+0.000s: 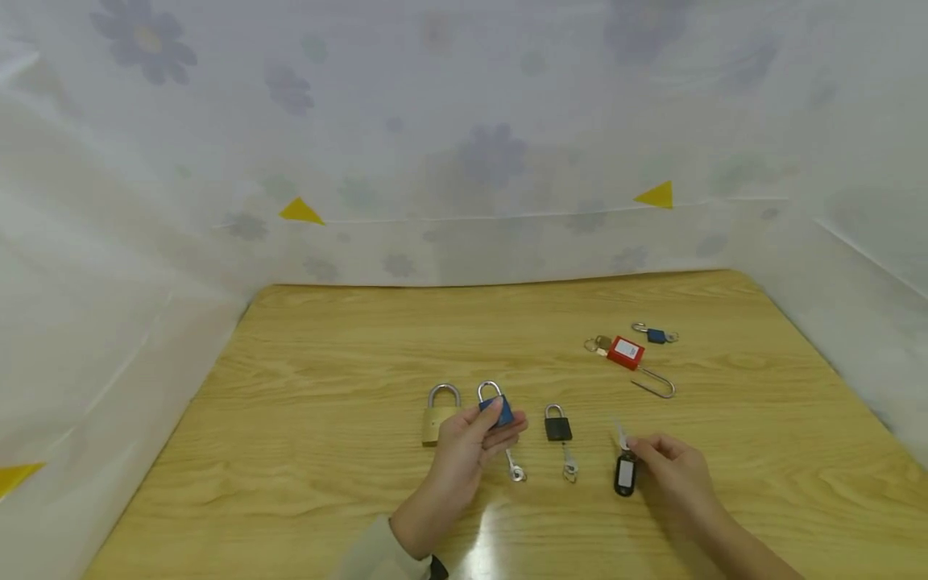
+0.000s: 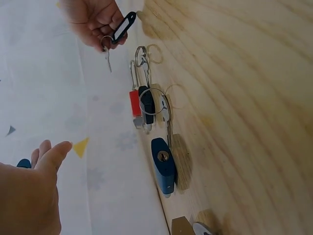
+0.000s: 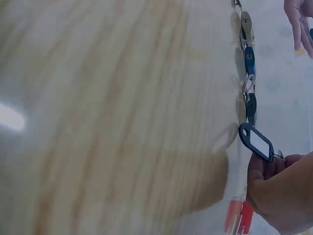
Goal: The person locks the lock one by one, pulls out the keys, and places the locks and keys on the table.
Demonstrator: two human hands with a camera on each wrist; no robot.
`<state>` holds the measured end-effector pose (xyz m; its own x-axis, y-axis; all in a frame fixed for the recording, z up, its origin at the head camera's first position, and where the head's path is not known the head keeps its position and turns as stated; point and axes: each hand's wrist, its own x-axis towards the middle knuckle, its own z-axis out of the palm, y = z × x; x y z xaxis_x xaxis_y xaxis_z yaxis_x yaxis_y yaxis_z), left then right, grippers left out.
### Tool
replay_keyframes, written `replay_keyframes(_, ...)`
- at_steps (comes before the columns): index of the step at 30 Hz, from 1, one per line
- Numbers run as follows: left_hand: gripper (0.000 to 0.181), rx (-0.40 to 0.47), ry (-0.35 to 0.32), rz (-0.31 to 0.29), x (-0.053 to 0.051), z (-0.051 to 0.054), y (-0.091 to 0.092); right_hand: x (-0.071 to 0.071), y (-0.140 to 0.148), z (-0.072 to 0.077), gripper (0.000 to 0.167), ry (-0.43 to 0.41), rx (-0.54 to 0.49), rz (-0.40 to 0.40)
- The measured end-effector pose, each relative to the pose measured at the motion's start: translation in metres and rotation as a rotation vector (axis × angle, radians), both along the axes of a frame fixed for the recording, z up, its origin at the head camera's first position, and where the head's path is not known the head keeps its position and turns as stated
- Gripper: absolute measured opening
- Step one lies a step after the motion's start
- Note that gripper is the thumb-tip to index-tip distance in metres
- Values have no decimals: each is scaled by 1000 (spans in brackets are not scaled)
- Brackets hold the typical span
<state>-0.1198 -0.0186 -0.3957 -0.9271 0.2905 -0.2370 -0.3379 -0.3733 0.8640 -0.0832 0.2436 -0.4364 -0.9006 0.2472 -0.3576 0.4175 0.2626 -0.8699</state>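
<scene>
My left hand [image 1: 458,451] pinches a blue padlock [image 1: 502,414], its shackle upward, between thumb and fingers. In the left wrist view only a blue edge [image 2: 24,163] shows behind that hand [image 2: 29,198]. Another blue padlock [image 2: 163,166] lies on the table below, a key in it; the head view shows its keys [image 1: 515,470] while the hand hides its body. My right hand [image 1: 677,474] holds a key [image 1: 622,437] by its ring end, a black tag [image 1: 625,475] hanging from it. The right wrist view shows the tag [image 3: 258,143] beside the fingers.
A brass padlock [image 1: 431,425] stands left of the left hand. Between the hands lies a black padlock [image 1: 558,428] with keys [image 1: 569,465]. Farther back right are a red padlock [image 1: 626,353] with a long shackle and a small blue padlock [image 1: 656,336]. Patterned sheeting [image 1: 449,250] surrounds the table.
</scene>
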Motion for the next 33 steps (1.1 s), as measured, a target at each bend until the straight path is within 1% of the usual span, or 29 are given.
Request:
replay_keyframes(3, 25, 6, -2, -8, 0, -1, -1, -2, 5, -2, 27, -47, 48, 31)
replay_keyframes(5, 24, 6, -4, -10, 0, -1, -1, -3, 6, -3, 27, -44, 125, 53)
replay_keyframes(10, 22, 7, 1, -14, 1, -1, -1, -2, 1, -1, 22, 44, 405, 163)
replay_keyframes(13, 21, 2, 8, -28, 1, -2, -2, -1, -1, -2, 24, 89, 495, 226)
replay_keyframes(18, 22, -4, 1, -33, 2, -2, -2, 1, -3, -3, 25, 106, 562, 316)
replay_keyframes(22, 24, -2, 2, -26, 2, -1, -1, 3, -5, -1, 23, 109, 595, 361)
replay_keyframes(29, 27, -5, 0, -23, 3, -2, 0, 3, -7, -2, 21, 103, 631, 376)
replay_keyframes(33, 30, -9, 6, -33, 4, -2, 0, 1, -4, -2, 21, 102, 622, 376)
